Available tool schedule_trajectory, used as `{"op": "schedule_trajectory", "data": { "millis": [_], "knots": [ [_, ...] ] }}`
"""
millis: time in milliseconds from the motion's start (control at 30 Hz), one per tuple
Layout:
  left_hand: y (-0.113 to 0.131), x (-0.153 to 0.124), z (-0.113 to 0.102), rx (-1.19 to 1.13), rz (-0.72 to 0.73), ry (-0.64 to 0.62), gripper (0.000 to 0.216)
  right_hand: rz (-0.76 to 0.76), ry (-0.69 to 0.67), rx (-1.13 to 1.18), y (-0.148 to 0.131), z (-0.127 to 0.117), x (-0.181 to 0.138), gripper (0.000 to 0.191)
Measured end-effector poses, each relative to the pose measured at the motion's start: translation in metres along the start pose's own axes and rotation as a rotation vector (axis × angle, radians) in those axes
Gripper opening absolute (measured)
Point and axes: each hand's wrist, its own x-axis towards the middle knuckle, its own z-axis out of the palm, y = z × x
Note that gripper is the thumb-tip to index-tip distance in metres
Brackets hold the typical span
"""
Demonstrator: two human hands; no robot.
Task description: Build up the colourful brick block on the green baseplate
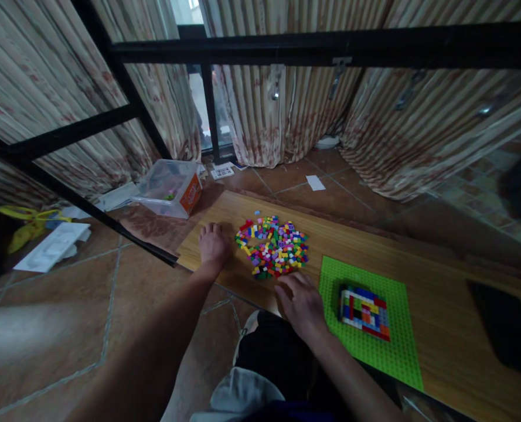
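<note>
A loose heap of small coloured building bricks [282, 246] lies on the wooden bench [445, 328]. My left hand [214, 245] rests palm down on the bench, left of the heap, fingers slightly bent and nothing visible in it. At the heap's near edge is my right hand [303, 302], its thumb apart from the fingers; the fingertips reach the closest bricks and no held brick shows. To the right of it, a green baseplate [392, 357] carries a low, roughly square build of multicoloured bricks [365, 313].
A clear plastic box [161, 184] with an orange label stands on the floor beyond the bench's left end. A dark flat object [504, 325] lies toward the right. A black metal frame [260, 53] crosses before curtains. White packaging [51, 246] lies at left.
</note>
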Motion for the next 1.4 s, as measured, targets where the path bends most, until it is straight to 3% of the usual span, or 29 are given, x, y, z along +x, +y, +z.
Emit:
{"op": "schedule_trajectory", "data": {
  "millis": [200,367,667,1200,1400],
  "knots": [
    [-0.001,0.0,0.0,-0.015,0.005,0.002,0.033,0.08,0.066,-0.162,0.002,0.02,0.009,0.016],
    [-0.001,-0.001,-0.001,-0.037,0.005,-0.006,0.033,0.062,0.101,-0.208,0.004,0.025,0.013,0.015],
    [0.001,0.0,-0.003,-0.044,-0.019,-0.044,0.035,-0.02,0.066,-0.154,0.009,0.019,0.01,0.017],
    [-0.002,0.002,0.001,-0.004,0.018,0.001,0.036,0.033,-0.004,-0.103,0.002,0.014,0.006,0.013],
    [0.0,0.004,0.001,-0.013,0.005,0.011,0.035,0.04,0.01,0.059,-0.002,-0.003,-0.003,0.016]
  ]
}}
